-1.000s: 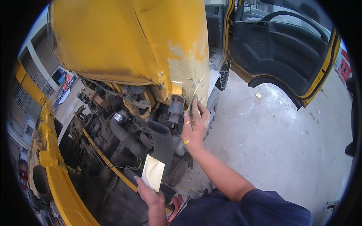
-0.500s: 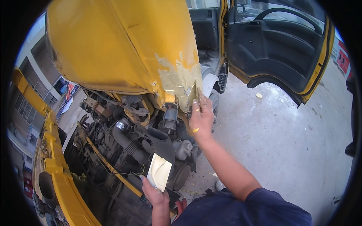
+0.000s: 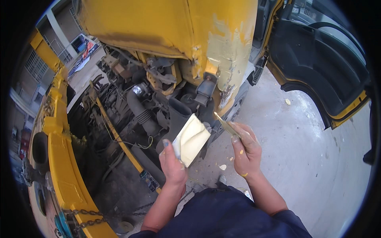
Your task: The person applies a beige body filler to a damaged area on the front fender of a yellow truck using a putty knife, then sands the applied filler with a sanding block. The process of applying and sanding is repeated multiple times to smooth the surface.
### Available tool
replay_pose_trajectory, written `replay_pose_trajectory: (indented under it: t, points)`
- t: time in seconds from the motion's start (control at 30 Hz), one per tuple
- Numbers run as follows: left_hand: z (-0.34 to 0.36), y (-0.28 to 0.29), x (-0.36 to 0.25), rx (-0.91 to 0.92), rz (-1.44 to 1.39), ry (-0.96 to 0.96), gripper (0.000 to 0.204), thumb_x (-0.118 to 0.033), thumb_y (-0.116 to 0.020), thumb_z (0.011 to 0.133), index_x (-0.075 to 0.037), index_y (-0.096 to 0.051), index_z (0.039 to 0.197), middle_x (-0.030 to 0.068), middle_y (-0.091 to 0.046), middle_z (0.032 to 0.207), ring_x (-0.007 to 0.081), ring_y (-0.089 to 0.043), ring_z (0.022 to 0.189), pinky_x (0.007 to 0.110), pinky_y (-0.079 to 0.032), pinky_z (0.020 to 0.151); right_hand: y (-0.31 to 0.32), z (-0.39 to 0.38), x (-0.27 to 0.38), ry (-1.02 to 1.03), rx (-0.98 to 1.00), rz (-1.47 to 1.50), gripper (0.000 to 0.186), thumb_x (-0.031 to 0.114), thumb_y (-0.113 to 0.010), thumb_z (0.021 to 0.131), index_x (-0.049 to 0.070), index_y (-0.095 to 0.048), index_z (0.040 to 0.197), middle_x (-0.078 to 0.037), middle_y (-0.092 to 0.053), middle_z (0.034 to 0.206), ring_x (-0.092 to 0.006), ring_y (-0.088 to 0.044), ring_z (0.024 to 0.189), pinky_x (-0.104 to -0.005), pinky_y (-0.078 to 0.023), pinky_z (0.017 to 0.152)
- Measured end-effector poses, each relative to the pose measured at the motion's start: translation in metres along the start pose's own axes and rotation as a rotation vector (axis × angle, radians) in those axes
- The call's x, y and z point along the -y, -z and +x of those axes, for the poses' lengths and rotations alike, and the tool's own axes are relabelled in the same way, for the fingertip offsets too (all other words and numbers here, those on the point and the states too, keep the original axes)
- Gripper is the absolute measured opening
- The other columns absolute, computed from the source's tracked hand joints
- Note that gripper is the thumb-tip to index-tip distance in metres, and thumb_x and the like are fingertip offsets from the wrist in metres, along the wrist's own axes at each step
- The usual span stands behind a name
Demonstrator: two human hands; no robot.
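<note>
Facing a yellow truck cab (image 3: 158, 27) across 11 to 1 o'clock, over pale concrete (image 3: 301, 158) at 4 o'clock. Hemmed in at 2 o'clock by an open door (image 3: 325, 75), at 8 to 9 o'clock by a yellow beam (image 3: 65, 162), and at 10 o'clock by bare engine parts (image 3: 139, 115). Marked, at the cab's 1 o'clock corner, by a rough cream patch (image 3: 226, 59), ragged toward its lower end.

Gripping at 7 o'clock, in the left hand (image 3: 174, 166), a flat board (image 3: 179, 147) just below centre, loaded with cream paste (image 3: 194, 137); thumb along one edge, fingers mostly hidden. Pinching at 4 o'clock, in the right hand (image 3: 248, 154), a thin spreader (image 3: 227, 126) between thumb and fingers, pointed toward 10 to 11 o'clock, near the paste. Too nearly in line with the cab's lower edge to tell contact from a gap.

Likely to lose paste onto the engine parts if tipping the board too steeply. Liable to drag and tear the patch if waiting until stiffening sets in, or to gouge it by pressing too hard. Apt to snag the spreader at the ragged end.
</note>
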State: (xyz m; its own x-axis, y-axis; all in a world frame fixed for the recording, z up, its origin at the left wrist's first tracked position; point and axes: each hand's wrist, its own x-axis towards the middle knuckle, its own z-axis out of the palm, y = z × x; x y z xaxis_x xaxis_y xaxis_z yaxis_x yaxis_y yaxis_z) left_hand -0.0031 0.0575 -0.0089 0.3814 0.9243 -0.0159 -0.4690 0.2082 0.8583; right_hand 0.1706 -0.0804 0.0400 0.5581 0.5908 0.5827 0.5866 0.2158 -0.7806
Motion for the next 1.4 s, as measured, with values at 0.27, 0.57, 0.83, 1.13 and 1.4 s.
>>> replay_pose_trajectory:
  t: [0.27,0.57,0.83,1.13,1.4]
  points:
    - [-0.019,-0.017,-0.001,0.12,0.436,-0.068,0.079,-0.061,-0.042,0.123,0.009,-0.078,0.122,0.0103,-0.079,0.107,0.0138,-0.07,0.098,0.032,-0.054,0.088,0.009,-0.015,-0.003,0.217,0.205,-0.171,0.063,-0.009,-0.073,0.087,0.014,-0.079,0.146,-0.015,-0.074,0.139,-0.0396,-0.069,0.123,-0.0485,-0.058,0.107]
    - [-0.008,-0.025,-0.007,0.0,0.331,-0.074,0.079,-0.056,-0.037,0.126,0.012,-0.077,0.127,0.0143,-0.082,0.112,0.0172,-0.075,0.098,0.032,-0.058,0.089,0.031,-0.039,-0.035,0.138,0.436,-0.06,0.056,-0.008,-0.069,0.091,0.014,-0.081,0.141,-0.015,-0.073,0.139,-0.0405,-0.068,0.128,-0.0513,-0.055,0.113]
    - [0.001,-0.012,-0.02,-0.186,0.141,-0.166,0.081,-0.055,-0.036,0.125,0.018,-0.067,0.14,0.0231,-0.077,0.131,0.028,-0.079,0.116,0.039,-0.059,0.105,-0.005,0.063,-0.069,-0.373,-0.424,0.49,0.037,0.004,-0.062,0.114,-0.003,-0.071,0.149,-0.011,-0.076,0.142,-0.0179,-0.068,0.13,-0.0344,-0.051,0.116]
    - [-0.012,0.022,-0.01,-0.169,0.162,-0.103,0.079,-0.053,-0.036,0.125,0.019,-0.067,0.139,0.0233,-0.077,0.13,0.0282,-0.079,0.114,0.039,-0.06,0.102,-0.059,0.13,-0.098,-0.351,-0.623,0.42,0.042,0.005,-0.06,0.114,-0.002,-0.069,0.154,-0.015,-0.072,0.148,-0.024,-0.067,0.135,-0.0361,-0.05,0.118]
    - [-0.009,0.027,-0.007,-0.146,0.143,-0.087,0.078,-0.051,-0.037,0.126,0.019,-0.069,0.136,0.0228,-0.079,0.126,0.0278,-0.08,0.112,0.039,-0.061,0.1,-0.093,0.108,-0.055,-0.118,-0.573,-0.058,0.049,0.006,-0.064,0.11,0.008,-0.067,0.159,-0.022,-0.065,0.15,-0.0398,-0.061,0.142,-0.0445,-0.046,0.123]
